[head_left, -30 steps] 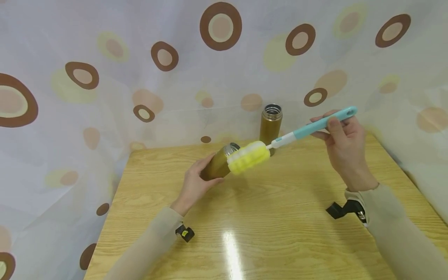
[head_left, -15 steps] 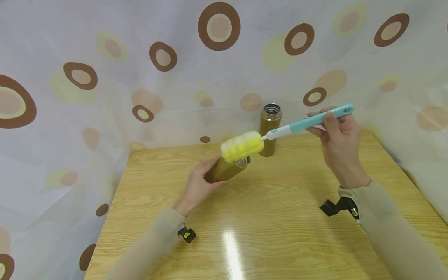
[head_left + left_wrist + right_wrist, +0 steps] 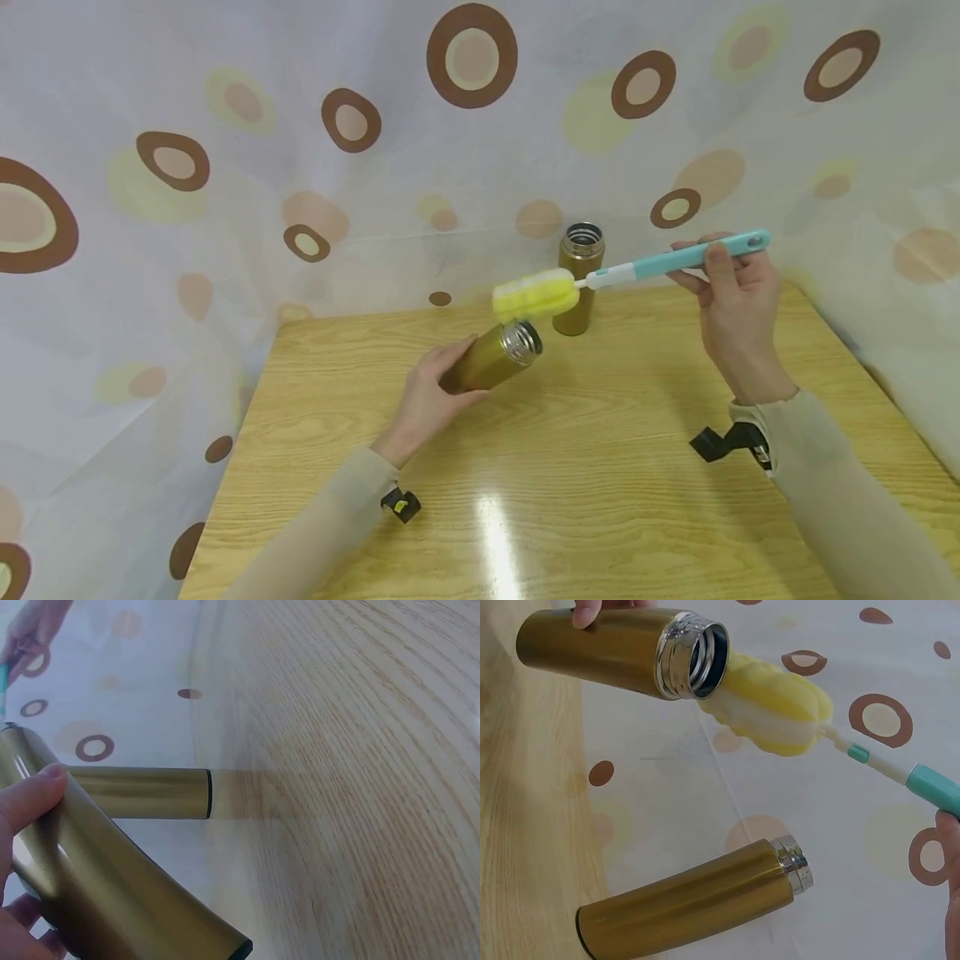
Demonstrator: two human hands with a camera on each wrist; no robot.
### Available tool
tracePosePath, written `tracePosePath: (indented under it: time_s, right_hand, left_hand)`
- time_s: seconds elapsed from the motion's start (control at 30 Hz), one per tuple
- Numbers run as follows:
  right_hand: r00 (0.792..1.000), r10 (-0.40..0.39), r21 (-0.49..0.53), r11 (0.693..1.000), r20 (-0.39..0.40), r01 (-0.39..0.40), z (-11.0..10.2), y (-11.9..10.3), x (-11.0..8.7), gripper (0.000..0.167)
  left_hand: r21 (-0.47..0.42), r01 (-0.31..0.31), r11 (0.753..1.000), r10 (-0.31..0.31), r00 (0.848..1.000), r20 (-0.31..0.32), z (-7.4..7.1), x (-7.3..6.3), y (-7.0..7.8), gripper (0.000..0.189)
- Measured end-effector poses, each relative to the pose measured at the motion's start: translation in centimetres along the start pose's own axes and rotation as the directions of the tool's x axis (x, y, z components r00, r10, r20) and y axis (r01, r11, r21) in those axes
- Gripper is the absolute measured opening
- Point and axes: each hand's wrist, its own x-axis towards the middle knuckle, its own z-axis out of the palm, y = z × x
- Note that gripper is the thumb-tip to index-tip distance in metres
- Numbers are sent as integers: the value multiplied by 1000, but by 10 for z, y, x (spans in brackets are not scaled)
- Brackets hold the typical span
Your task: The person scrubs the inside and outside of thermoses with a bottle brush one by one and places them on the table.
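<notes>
My left hand (image 3: 427, 396) grips a gold vacuum flask (image 3: 483, 360) round its body, tilted with its bare steel mouth toward the right. In the left wrist view the thumb lies along the flask (image 3: 112, 877). My right hand (image 3: 742, 312) pinches the turquoise handle of a bottle brush (image 3: 678, 260) between thumb and fingers. Its yellow-and-white sponge head (image 3: 780, 709) is outside the flask, just behind and above the mouth in the head view. A second gold flask (image 3: 576, 308) stands upright and uncapped at the back of the table, partly covered by the brush.
The wooden table (image 3: 600, 500) ends at the back and sides against a hanging white sheet (image 3: 480, 167) printed with brown and yellow circles. Black wrist mounts (image 3: 731, 442) sit at both sleeve cuffs.
The sponge head has lifted from in front of the held flask's mouth to above and behind it. The left hand has tipped the flask, turning its mouth rightward. The second flask has stayed put.
</notes>
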Motion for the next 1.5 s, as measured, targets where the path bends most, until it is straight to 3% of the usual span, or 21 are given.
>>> tracePosePath:
  time_s: [0.1, 0.37, 0.7, 0.93, 1.3, 1.5]
  right_hand:
    - [1000, 5, 28, 1000, 1, -5, -1, -1, 1, 15]
    - [1000, 16, -14, 1000, 9, -16, -8, -4, -2, 13]
    - [996, 23, -8, 1000, 91, -22, -4, -10, -3, 15]
    - [996, 29, -9, 1000, 87, -28, -2, -13, -3, 13]
    - [997, 45, 162, 985, 61, -54, 3, -19, -2, 15]
    - [997, 29, 229, 972, 66, -43, 10, -21, -3, 14]
  left_hand:
    - [-31, 6, 999, -7, 1000, -19, 0, 0, 0, 80]
    - [-141, 45, 989, -58, 995, -85, -5, 2, -4, 78]
    - [-107, 98, 989, -113, 982, -149, -9, 7, -5, 78]
    - [-89, 105, 990, -116, 985, -126, -9, 9, -7, 79]
    - [-108, 144, 984, -154, 983, -101, -9, 12, -5, 81]
    - [-171, 207, 963, -218, 975, -49, -8, 10, -5, 81]
